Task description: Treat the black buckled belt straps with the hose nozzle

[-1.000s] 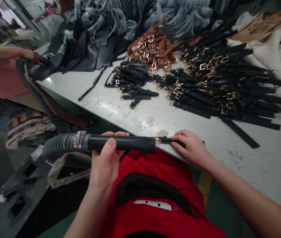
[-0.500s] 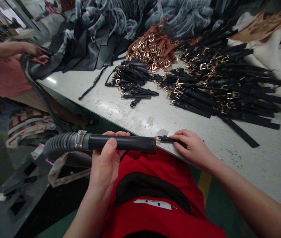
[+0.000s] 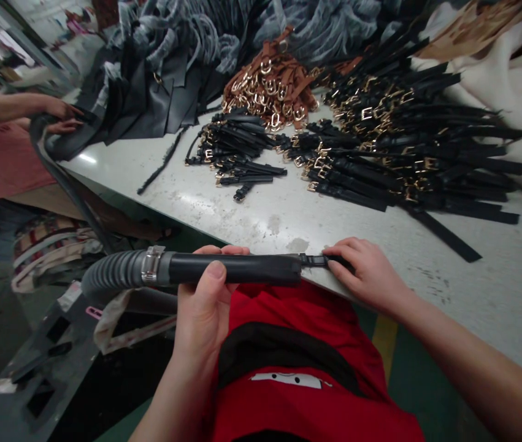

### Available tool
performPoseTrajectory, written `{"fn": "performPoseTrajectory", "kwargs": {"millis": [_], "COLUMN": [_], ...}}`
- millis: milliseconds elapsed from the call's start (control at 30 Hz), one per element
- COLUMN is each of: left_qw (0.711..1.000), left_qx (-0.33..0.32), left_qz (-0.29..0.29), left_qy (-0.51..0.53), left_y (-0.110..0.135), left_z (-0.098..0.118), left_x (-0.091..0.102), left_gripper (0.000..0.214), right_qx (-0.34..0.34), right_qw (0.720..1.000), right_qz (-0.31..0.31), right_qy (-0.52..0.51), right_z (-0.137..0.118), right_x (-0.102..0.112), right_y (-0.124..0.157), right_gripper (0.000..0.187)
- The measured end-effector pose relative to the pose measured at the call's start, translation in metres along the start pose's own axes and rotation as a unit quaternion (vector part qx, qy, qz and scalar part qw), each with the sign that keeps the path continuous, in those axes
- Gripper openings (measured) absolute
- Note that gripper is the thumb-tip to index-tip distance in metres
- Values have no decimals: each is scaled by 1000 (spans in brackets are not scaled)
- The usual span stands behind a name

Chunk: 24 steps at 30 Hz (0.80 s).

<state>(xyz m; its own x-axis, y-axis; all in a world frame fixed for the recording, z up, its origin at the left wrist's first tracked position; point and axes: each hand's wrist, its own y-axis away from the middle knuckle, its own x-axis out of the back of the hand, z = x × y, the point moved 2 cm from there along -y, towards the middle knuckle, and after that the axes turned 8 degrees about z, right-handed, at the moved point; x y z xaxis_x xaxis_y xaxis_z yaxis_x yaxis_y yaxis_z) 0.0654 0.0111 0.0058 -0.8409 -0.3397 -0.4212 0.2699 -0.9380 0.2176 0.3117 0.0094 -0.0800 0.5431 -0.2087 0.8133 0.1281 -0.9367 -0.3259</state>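
"What are our hands doing?"

"Our left hand (image 3: 205, 301) is closed round the nozzle (image 3: 256, 269). Our right hand (image 3: 368, 270), apart from it, pinches a strap (image 3: 316, 260) at the table's (image 3: 261, 215) near edge."

"Is the strap inside?"

"Its end meets the nozzle's mouth; we can't tell more."

"And beyond?"

"We see black straps (image 3: 357, 175) heaped, then brown straps (image 3: 283, 70) behind them."

Pale table (image 3: 224, 212) under black straps (image 3: 366, 172), brown straps (image 3: 267, 92) and, apparently, dark leather pieces (image 3: 138, 104).
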Motion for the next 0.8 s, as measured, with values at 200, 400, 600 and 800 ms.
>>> {"fn": "performPoseTrajectory", "kwargs": {"millis": [200, 400, 600, 800], "left_qw": [994, 995, 999, 995], "left_qx": [-36, -43, -13, -52], "left_qz": [-76, -42, -12, 79], "left_qy": [-68, -78, -52, -21], "left_y": [1, 0, -9, -25], "left_z": [-29, -24, -21, 20], "left_x": [-34, -42, -36, 13], "left_gripper": [25, 31, 32, 25], "right_qx": [1, -2, -8, 9], "right_qw": [1000, 1000, 1000, 1000], "right_qz": [-9, -10, -1, 9], "right_qy": [-3, 0, -7, -11], "right_z": [4, 3, 3, 16], "right_x": [-3, -5, -5, -6], "right_y": [-1, -1, 3, 0], "right_gripper": [27, 25, 26, 22]}}
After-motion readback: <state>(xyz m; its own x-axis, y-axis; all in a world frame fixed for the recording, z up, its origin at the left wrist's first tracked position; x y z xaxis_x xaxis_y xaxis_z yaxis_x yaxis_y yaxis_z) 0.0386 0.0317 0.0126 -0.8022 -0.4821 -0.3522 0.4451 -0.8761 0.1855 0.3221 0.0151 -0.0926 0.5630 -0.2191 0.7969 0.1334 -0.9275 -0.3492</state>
